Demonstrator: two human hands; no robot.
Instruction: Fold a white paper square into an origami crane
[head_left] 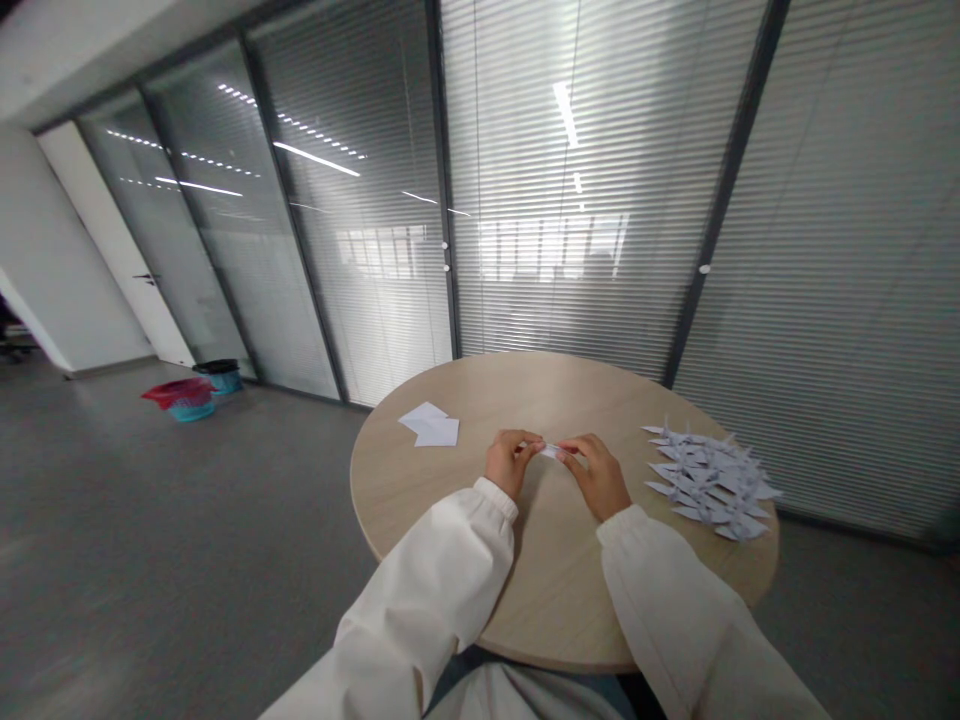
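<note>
A small piece of folded white paper (550,451) is pinched between my two hands above the middle of the round table. My left hand (513,460) grips its left end between thumb and fingers. At the right end, my right hand (598,475) holds it the same way. Much of the paper is hidden by my fingertips, so its exact folded form cannot be made out. To the left lie flat white paper sheets (436,430), partly overlapping. On the right side of the table sits a pile of folded white paper cranes (712,480) with pointed tips.
The round wooden table (547,620) stands close to a glass partition (570,200) with blinds. On the grey floor at the left are a blue bin with a red liner (180,395) and a blue bin with a black liner (220,374). A white door (120,250) is farther back.
</note>
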